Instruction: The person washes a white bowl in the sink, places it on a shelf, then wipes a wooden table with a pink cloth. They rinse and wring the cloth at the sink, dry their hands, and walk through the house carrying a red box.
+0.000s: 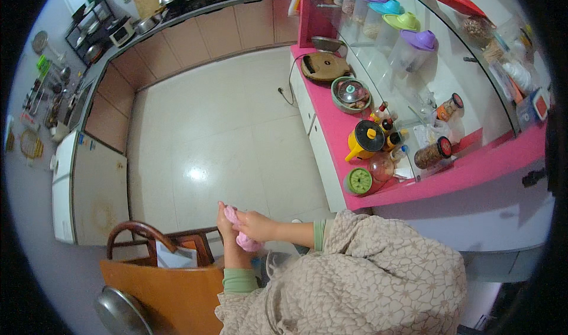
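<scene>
A crumpled pink cloth (249,242) is bunched in my right hand (258,226), whose fingers are closed around it. One end of the cloth shows above that hand, and a thicker fold hangs below. My left hand (225,222) is raised right beside it, against the cloth. Most of the left fingers are hidden, so whether they grip the cloth is unclear. Both hands are in front of my body, above the tiled floor and close to the wooden table.
At left are a wooden table (177,295), a curved wooden chair back (142,228), a metal basin (120,313) and a white refrigerator (100,193). A pink counter (317,106) at right carries a yellow pot (359,145), bottles and jars. Pale floor tiles (213,135) stretch towards the cabinets (186,42).
</scene>
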A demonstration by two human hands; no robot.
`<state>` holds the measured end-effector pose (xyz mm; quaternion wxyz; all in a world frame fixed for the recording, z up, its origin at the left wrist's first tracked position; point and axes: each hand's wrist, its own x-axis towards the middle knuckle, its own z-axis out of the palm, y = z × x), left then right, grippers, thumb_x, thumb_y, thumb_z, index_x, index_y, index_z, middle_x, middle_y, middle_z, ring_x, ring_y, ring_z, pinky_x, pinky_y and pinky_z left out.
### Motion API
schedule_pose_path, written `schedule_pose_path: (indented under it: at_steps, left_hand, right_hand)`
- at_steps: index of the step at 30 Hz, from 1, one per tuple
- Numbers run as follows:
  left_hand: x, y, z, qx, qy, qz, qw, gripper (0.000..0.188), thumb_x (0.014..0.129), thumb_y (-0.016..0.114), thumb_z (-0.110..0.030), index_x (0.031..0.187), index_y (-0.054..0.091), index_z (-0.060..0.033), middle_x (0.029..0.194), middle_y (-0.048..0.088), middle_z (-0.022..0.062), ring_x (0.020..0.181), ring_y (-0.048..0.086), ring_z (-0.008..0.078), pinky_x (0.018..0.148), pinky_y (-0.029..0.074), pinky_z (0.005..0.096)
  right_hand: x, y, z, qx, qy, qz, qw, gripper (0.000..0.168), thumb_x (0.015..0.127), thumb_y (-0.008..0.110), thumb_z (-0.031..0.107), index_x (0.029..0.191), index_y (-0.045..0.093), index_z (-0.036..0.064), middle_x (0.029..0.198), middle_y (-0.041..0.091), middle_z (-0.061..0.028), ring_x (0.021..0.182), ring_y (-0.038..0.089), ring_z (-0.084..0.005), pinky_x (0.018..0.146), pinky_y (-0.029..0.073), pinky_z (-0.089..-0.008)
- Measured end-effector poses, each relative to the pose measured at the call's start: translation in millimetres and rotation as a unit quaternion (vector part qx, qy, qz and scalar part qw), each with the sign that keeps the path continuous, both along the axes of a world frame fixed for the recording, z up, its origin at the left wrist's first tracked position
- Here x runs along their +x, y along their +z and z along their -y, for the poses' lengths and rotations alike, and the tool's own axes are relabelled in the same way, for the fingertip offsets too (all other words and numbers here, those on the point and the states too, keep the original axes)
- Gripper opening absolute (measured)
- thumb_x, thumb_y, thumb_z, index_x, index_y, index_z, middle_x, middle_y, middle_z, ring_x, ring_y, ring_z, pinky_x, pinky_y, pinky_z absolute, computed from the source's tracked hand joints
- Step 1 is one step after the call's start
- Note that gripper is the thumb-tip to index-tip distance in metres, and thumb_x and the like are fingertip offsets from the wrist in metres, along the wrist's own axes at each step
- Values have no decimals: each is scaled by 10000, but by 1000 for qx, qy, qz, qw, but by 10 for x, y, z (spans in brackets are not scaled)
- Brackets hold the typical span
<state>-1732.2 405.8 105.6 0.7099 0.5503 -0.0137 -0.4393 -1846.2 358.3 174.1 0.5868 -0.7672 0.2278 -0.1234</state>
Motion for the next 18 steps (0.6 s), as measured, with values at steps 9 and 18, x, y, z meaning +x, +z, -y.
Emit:
schedule_pose_path:
  at_steps: [9, 18]
  left_hand:
    - [726, -193, 885, -240, 95, -225, 940, 540, 842, 322, -475, 1163, 402, -48, 982, 513, 125, 897, 494, 233, 841, 388, 385]
    - [2080, -179, 2170, -103, 24, -104, 989, 310, 865, 381, -317, 1006, 483, -59, 945, 522, 57, 824, 508, 172, 683, 432, 337]
  right_hand:
    - [765, 64, 831, -131, 85, 147, 977, 380, 752, 482, 91, 1131, 459, 113, 1228, 387, -150, 1171, 331, -288, 954, 275, -357]
    - [2459, 31, 2110, 77, -91, 153, 981, 255, 795, 480, 128, 1032, 551, 69, 1100, 524, -108, 1015, 479, -199, 897, 349, -296]
